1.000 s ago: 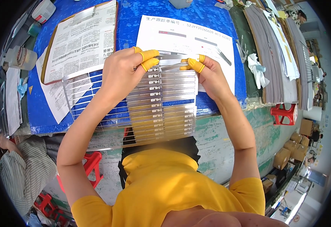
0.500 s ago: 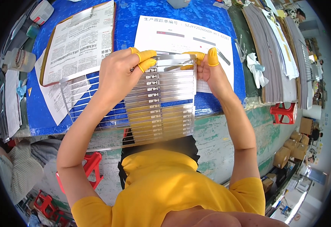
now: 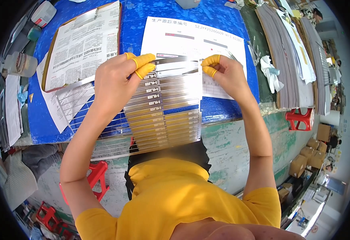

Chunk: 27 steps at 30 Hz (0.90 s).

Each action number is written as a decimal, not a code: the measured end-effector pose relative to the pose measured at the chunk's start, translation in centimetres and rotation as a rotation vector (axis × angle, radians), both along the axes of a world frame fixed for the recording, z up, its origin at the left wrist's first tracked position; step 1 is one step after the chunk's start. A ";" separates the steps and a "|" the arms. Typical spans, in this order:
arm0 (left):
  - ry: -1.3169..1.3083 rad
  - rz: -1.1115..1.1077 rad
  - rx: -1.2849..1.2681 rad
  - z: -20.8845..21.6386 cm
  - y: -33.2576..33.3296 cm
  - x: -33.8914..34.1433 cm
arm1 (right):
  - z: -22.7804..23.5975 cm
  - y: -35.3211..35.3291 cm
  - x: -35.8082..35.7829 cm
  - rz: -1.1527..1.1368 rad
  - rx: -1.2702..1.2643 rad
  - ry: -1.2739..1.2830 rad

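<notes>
My left hand [image 3: 119, 82], with yellow finger cots, pinches the top edge of a thin, shiny metal sheet [image 3: 175, 84]. The sheet tilts over the table's near edge. It carries rows of slim strips with cut-out lettering, and its left part is an open lattice of narrow bars. My right hand [image 3: 228, 74], also in yellow finger cots, is closed beside the sheet's upper right corner. A slim metal tool, apparently tweezers [image 3: 234, 57], sticks out behind that hand; its tip seems to lie behind or against the sheet. Whether the right fingertips touch the sheet is hard to see.
A printed paper [image 3: 171, 26] lies on the blue table cover [image 3: 135, 24]. At left are a newspaper-lined tray [image 3: 79, 48] and plastic tubs [image 3: 21, 64]. Stacked grey boards [image 3: 281, 60] and a crumpled white tissue [image 3: 271, 74] stand at right. Red stools [image 3: 299, 119] are below.
The sheet and my left hand have shifted slightly left. My right thumb, raised before, has come down, and the right fingers have drawn together at the corner.
</notes>
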<state>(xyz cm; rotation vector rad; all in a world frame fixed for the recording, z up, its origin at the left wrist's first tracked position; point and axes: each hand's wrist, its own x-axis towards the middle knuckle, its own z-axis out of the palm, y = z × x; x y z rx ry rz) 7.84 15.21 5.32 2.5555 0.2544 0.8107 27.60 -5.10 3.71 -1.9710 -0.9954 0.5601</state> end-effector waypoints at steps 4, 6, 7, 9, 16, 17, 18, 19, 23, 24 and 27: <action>0.067 0.041 -0.036 -0.3 0.2 -0.4 | 0.7 0.7 1.5 0.012 -0.051 -0.469; 0.084 0.054 -0.111 -0.3 0.1 -0.6 | 0.3 1.5 2.6 -0.058 0.088 -0.275; 0.082 0.054 -0.110 -0.4 0.2 -0.5 | 0.4 2.0 3.0 -0.079 0.078 -0.190; 0.138 0.014 -0.056 -0.5 0.2 -0.2 | -0.1 2.9 3.7 -0.083 0.077 -0.153; 0.261 -0.028 -0.068 -1.8 0.4 0.4 | 0.6 4.2 3.9 -0.081 -0.093 -0.165; 0.262 -0.030 -0.070 -1.9 0.4 0.5 | 0.6 4.2 4.0 -0.082 -0.096 -0.164; 0.267 -0.030 -0.062 -1.9 0.4 0.5 | 0.6 4.3 4.1 -0.071 -0.120 -0.199; 0.273 -0.031 -0.053 -1.9 0.4 0.5 | 0.5 4.4 4.3 -0.059 -0.145 -0.234; 0.278 -0.031 -0.048 -2.0 0.4 0.6 | 0.2 4.6 4.9 -0.029 -0.160 -0.381; 0.293 -0.024 -0.045 -2.0 0.5 0.6 | 0.6 4.7 4.7 -0.022 -0.184 -0.371; 0.292 -0.023 -0.053 -2.0 0.4 0.5 | 0.5 4.4 4.5 -0.024 -0.160 -0.398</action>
